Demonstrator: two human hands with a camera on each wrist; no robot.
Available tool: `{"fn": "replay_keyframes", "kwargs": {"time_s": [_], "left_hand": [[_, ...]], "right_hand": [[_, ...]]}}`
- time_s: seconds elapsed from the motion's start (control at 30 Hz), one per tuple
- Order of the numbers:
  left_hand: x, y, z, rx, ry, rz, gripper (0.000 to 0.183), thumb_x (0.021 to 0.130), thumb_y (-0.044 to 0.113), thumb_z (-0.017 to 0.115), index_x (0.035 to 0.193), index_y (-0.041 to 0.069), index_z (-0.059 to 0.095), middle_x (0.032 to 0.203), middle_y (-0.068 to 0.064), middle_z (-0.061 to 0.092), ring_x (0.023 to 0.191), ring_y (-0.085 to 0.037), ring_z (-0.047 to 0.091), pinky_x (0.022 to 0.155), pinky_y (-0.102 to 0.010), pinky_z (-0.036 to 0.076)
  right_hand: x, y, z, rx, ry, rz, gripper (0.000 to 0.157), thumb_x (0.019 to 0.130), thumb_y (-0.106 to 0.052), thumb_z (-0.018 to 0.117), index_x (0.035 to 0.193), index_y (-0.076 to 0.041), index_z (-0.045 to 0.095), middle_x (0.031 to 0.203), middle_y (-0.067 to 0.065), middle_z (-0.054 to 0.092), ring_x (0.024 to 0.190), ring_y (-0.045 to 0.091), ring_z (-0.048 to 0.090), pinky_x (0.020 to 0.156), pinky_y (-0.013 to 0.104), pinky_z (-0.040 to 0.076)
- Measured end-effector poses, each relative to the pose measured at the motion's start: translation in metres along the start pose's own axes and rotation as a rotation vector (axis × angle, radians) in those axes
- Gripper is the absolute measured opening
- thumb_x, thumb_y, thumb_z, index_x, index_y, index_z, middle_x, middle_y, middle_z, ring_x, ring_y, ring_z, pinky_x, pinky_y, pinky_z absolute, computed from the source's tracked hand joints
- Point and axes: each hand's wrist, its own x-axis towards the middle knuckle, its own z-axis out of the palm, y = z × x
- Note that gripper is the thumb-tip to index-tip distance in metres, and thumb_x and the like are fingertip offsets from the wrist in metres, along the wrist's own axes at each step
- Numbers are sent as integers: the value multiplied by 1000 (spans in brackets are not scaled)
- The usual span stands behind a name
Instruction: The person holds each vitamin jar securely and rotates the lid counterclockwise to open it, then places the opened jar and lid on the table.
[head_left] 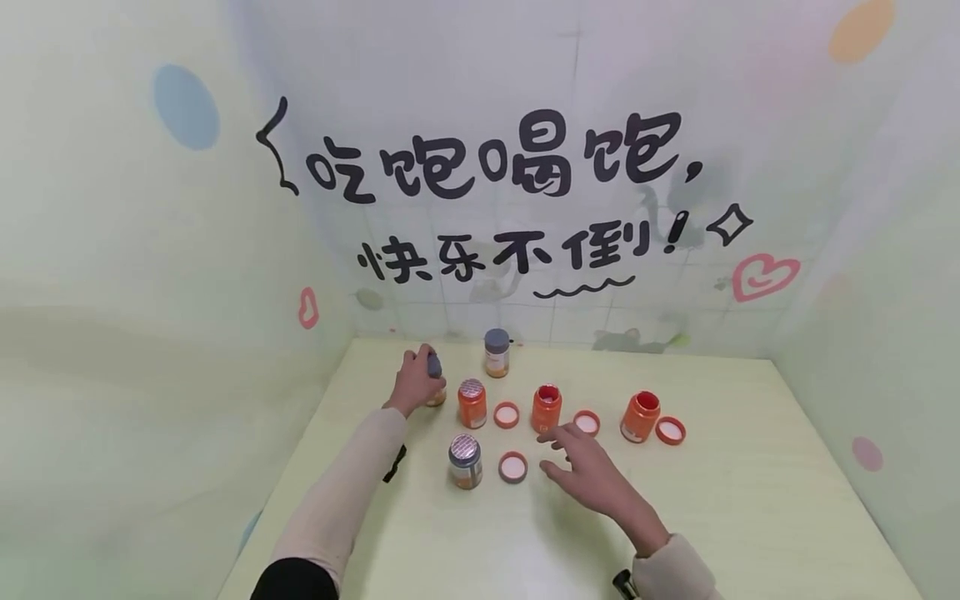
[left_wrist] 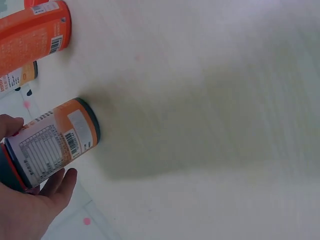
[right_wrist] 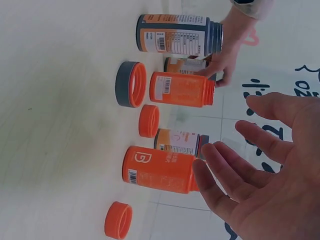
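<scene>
My left hand [head_left: 416,383] grips a grey-capped supplement bottle [left_wrist: 57,142] at its lid, at the table's back left. In the left wrist view its thumb and fingers lie on opposite sides of that bottle. My right hand [head_left: 596,475] hovers with spread fingers in front of an open orange bottle [head_left: 547,410], holding nothing. Left of that stands an orange bottle with a foil seal [head_left: 472,405]. Nearer me is an uncapped grey bottle, also foil-topped [head_left: 466,463], with its grey lid [head_left: 513,467] lying to the right. Orange lids [head_left: 506,415] lie beside the orange bottles.
A second grey-capped bottle [head_left: 497,354] stands near the back wall. Farther right are another open orange bottle [head_left: 641,418] and its lid [head_left: 671,431]. The pale table [head_left: 757,500] is enclosed by printed walls at the back and both sides.
</scene>
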Motion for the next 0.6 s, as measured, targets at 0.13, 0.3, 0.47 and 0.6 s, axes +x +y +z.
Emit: {"fn": "replay_keyframes", "kwargs": {"time_s": [0.13,0.3,0.47,0.6], "left_hand": [[-14,-10,6,-146,50,-87,69,83,17,76,140,9,38,137,-25,48,126,-44,52,101,-56,49],[-32,-19,12,-274,124,-163,72,81,21,81,138,4,41,138,-25,54,131,-43,49,106,-58,45],[-48,-22,11,-316,191,-112,63,81,26,81,132,9,50,135,-18,59,128,-38,54,106,-56,45],[-61,-20,6,-357,229,-69,66,82,35,78,137,14,48,133,-14,58,124,-34,56,102,-54,49]], "right_hand": [[-2,-5,1,2,-3,-6,30,90,-26,72,119,-23,64,115,-4,62,111,24,64,85,36,54],[-4,-11,0,7,0,-6,31,90,-25,72,119,-23,64,116,-4,62,111,23,64,86,37,54],[-6,-19,-2,4,8,-13,32,89,-24,72,120,-24,64,117,-4,63,111,22,64,87,37,55],[-9,-23,-3,-2,22,-26,31,89,-23,73,119,-24,65,117,-5,63,108,18,64,86,36,56]]}}
